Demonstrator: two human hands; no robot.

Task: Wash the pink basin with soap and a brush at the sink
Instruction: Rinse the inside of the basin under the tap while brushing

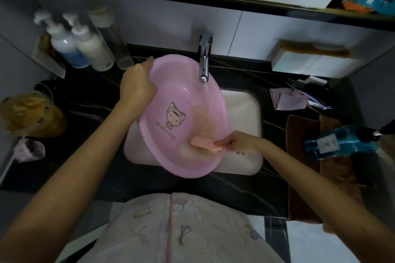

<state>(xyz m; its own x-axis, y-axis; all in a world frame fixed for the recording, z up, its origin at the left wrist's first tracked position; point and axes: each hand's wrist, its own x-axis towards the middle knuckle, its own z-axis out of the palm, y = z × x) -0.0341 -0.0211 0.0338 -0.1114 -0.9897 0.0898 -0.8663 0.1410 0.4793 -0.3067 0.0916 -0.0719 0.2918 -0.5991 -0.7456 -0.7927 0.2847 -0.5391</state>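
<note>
The pink basin [181, 92], with a cartoon figure printed on its bottom, is tilted over the white sink [241, 113]. My left hand [136, 85] grips its upper left rim. My right hand [237, 142] holds a pink brush [205, 144] against the basin's lower inside wall, where there is foam. Water runs from the chrome tap [204, 60] into the basin's right side.
Pump bottles [81, 49] stand at the back left on the black counter [89, 168]. A clear jar [30, 115] sits at left. A blue bottle [339, 143] lies on a brown cloth at right. A white box [310, 64] and a crumpled pink packet [286, 99] sit at back right.
</note>
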